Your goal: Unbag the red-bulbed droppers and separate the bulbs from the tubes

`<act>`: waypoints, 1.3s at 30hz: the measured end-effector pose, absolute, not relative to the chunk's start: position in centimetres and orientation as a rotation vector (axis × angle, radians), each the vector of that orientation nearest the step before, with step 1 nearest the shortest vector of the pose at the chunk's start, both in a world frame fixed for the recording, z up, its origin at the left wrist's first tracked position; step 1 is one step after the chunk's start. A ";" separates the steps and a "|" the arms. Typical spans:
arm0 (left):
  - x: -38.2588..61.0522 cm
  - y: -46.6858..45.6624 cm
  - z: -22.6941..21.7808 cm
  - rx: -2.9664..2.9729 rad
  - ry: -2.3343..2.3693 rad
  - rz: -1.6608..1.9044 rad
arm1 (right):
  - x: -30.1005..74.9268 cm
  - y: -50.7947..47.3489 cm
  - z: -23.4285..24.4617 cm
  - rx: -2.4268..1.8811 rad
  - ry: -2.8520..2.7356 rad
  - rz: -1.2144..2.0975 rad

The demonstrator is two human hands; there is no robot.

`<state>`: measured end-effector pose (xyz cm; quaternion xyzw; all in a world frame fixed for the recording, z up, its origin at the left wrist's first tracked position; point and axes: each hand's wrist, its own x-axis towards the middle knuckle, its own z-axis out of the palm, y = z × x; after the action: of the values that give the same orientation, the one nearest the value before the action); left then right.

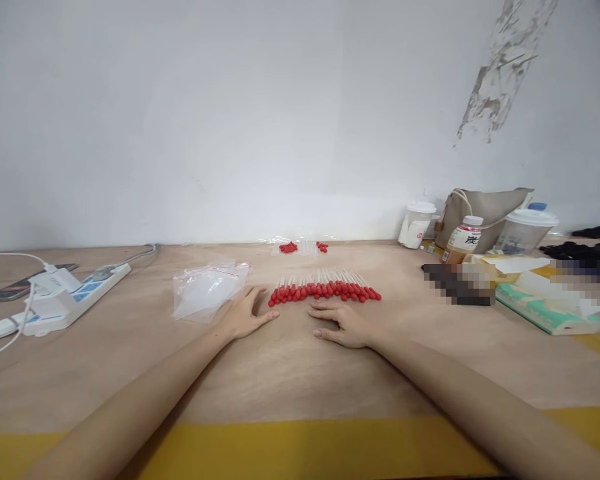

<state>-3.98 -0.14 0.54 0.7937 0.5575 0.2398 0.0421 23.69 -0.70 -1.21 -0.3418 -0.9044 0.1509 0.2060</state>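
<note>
Loosely open, left hand and right hand are empty. Beyond the latter, red-headed sticks point toward the bench's far edge.

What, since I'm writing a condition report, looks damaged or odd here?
A ragged patch at the upper right of the wall: its surface looks peeled, unlike the plain stretch beside it. Nothing stands out among the red-tipped sticks.

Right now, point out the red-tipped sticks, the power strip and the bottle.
Red-tipped sticks point(325, 290): head view, on the red tips mid-row.
Power strip point(91, 289): head view, on its body, around mid-length.
Bottle point(465, 239): head view, on its label.
</note>
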 end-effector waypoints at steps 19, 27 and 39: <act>-2.8 3.3 -1.2 2.446 1.709 1.009 | 23.3 -0.3 -1.6 -0.906 -2.443 0.395; -3.5 1.9 -0.6 2.337 1.765 1.183 | 23.4 -0.6 -2.1 -0.831 -2.238 0.118; -1.0 -0.8 -0.5 2.842 1.238 0.910 | 22.8 -0.8 -1.4 -0.859 -2.209 -0.364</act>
<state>-1.02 -0.85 -0.46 0.8788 0.3829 0.2813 -0.0444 22.82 -0.76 -1.44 -0.3337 -0.8583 -0.1416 0.3633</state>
